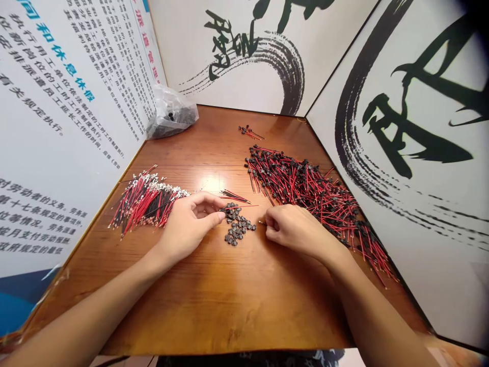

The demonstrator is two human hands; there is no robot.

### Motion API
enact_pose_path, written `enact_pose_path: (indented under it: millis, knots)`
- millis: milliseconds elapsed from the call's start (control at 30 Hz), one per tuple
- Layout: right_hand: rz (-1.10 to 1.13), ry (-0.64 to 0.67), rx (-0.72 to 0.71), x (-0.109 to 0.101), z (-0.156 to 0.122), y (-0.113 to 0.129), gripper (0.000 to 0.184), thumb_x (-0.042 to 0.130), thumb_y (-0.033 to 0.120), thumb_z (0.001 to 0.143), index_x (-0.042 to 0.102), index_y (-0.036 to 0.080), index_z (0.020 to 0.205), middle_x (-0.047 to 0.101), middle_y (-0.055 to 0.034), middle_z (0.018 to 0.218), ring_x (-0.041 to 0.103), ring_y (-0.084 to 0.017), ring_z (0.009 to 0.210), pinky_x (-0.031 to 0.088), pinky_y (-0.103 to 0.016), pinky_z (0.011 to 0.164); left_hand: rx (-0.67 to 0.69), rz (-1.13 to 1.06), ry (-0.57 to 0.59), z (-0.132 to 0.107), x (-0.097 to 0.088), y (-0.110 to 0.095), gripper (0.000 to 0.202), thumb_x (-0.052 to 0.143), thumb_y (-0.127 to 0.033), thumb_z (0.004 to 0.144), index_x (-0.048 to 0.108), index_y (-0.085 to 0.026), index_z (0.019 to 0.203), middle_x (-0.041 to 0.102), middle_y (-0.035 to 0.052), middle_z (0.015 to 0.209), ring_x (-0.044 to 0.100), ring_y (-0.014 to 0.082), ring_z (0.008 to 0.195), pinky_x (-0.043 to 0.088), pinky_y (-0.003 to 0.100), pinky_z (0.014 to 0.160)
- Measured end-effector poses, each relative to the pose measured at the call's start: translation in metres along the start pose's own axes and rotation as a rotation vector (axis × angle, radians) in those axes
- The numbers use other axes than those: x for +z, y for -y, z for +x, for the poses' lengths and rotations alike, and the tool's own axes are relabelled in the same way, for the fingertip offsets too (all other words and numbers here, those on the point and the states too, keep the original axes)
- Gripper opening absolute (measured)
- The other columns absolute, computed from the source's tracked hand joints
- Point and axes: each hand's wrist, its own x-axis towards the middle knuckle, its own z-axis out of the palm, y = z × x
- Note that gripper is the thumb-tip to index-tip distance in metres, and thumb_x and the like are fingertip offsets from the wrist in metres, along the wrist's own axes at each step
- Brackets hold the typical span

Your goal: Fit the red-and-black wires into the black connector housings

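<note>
While both hands work above the wooden table (214,306), small black connectors (239,224) lie in a loose heap between them. Left hand (189,227): grip nearly together at the heap's edge; anything held is hidden by the fingers. Right hand (294,229): grip together, a bright wire tip (262,222) showing at the fingertips; clamping unclear. Red-and-black wires (147,201) lie left; connector-fitted wires (301,193) lie right, partly behind the right hand.

Wires (145,204): red and black, silver-tipped ends
Connectors (237,224): dark grey
Desk (225,311): reddish-brown, streaked wood grain
Wall panel (416,117): white, black brushstroke characters
</note>
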Motion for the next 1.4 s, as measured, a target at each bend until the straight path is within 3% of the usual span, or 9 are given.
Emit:
enact_pose_path:
  millis: [200,300,467,633,933,1400]
  knots:
    - [0.293,-0.037,-0.23,-0.005,0.0,0.012,0.013,0.052,0.009,0.073,0.046,0.02,0.067,0.051,0.0029,0.061,0.043,-0.01,0.054,0.028,-0.025,0.053,-0.017,-0.001,0.003,-0.001,0.001,0.001,0.012,0.072,-0.013,0.072,0.069,-0.013,0.084,0.073,0.0041,0.085,0.066,0.0133,0.074,0.056,0.024,0.07]
    - [0.407,-0.124,-0.37,-0.008,-0.003,0.02,0.015,0.05,0.005,0.072,0.049,0.019,0.072,0.05,0.0036,0.065,0.042,-0.01,0.056,0.031,-0.024,0.055,-0.031,0.002,0.015,-0.002,0.003,0.001,0.012,0.071,-0.012,0.072,0.07,-0.013,0.085,0.074,0.0058,0.09,0.068,0.0143,0.077,0.056,0.025,0.075]
    - [0.519,-0.302,-0.523,-0.013,-0.014,0.028,0.017,0.05,0.006,0.084,0.058,0.019,0.091,0.059,0.0003,0.077,0.052,-0.011,0.069,0.041,-0.023,0.064,-0.026,0.035,-0.003,-0.003,0.005,0.002,0.012,0.07,-0.013,0.073,0.072,-0.013,0.085,0.075,0.006,0.089,0.069,0.0159,0.08,0.057,0.027,0.077]
    - [0.521,-0.398,-0.527,-0.008,-0.012,0.029,0.022,0.049,0.004,0.086,0.061,0.018,0.1,0.065,-0.0038,0.088,0.059,-0.013,0.078,0.046,-0.024,0.069,-0.019,0.025,0.024,-0.007,0.009,0.004,0.012,0.07,-0.012,0.072,0.072,-0.014,0.084,0.075,0.0046,0.085,0.069,0.0154,0.078,0.056,0.026,0.075]
    - [0.525,-0.486,-0.491,0.001,-0.006,0.032,0.022,0.049,0.003,0.085,0.063,0.015,0.097,0.065,-0.0066,0.088,0.06,-0.016,0.081,0.048,-0.029,0.072,-0.085,-0.095,0.101,-0.012,0.015,0.001,0.013,0.071,-0.008,0.07,0.072,-0.014,0.081,0.074,0.0025,0.081,0.069,0.0131,0.075,0.057,0.023,0.074]
    - [0.54,-0.503,-0.482,0.001,-0.008,0.035,0.022,0.048,0.002,0.087,0.064,0.015,0.097,0.066,-0.0067,0.087,0.061,-0.016,0.079,0.049,-0.027,0.07,-0.082,-0.095,0.143,-0.014,0.015,-0.001,0.013,0.068,-0.008,0.071,0.071,-0.014,0.083,0.074,0.0032,0.081,0.069,0.014,0.074,0.058,0.025,0.073]
